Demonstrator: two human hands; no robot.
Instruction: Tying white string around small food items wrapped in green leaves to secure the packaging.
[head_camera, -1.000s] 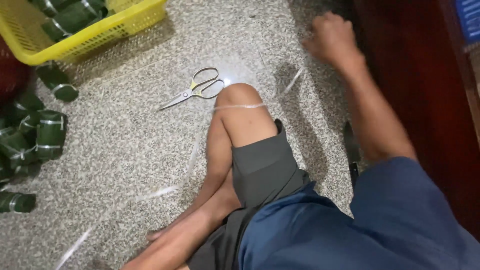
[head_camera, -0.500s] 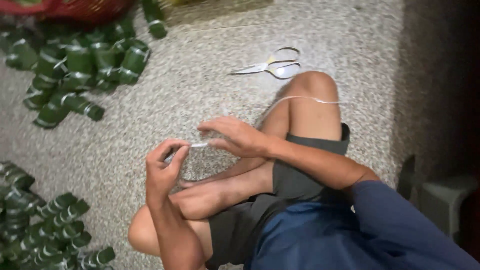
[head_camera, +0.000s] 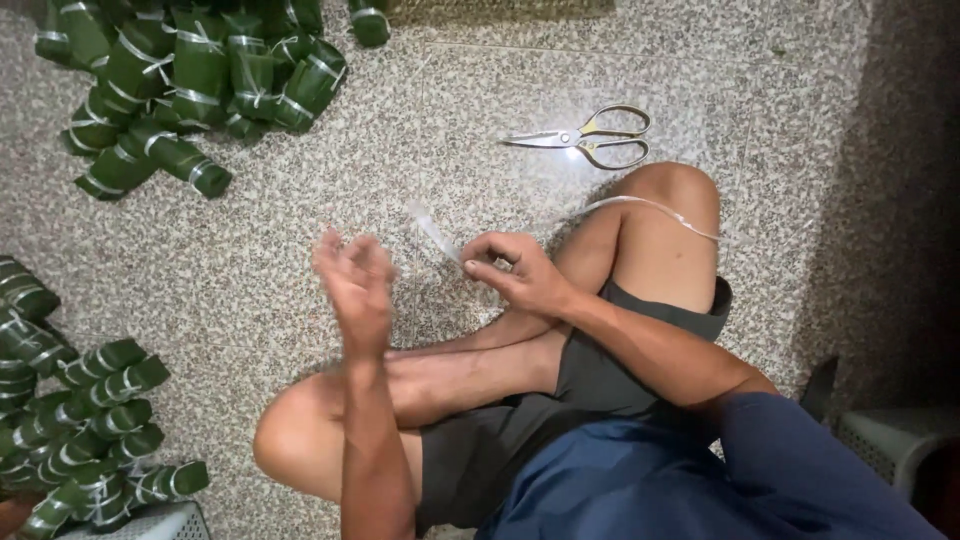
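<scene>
Right hand (head_camera: 520, 275) pinching plastic strip (head_camera: 436, 230); left hand (head_camera: 355, 290) open

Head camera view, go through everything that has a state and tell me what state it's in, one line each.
scissors: closed, lying flat on the floor, untouched
plastic string: loose, draped over the knee
right hand: pinching the string
left hand: raised, fingers spread, blurred, holding nothing visible
leaf-wrapped bundles: tied, piled on the floor
</scene>
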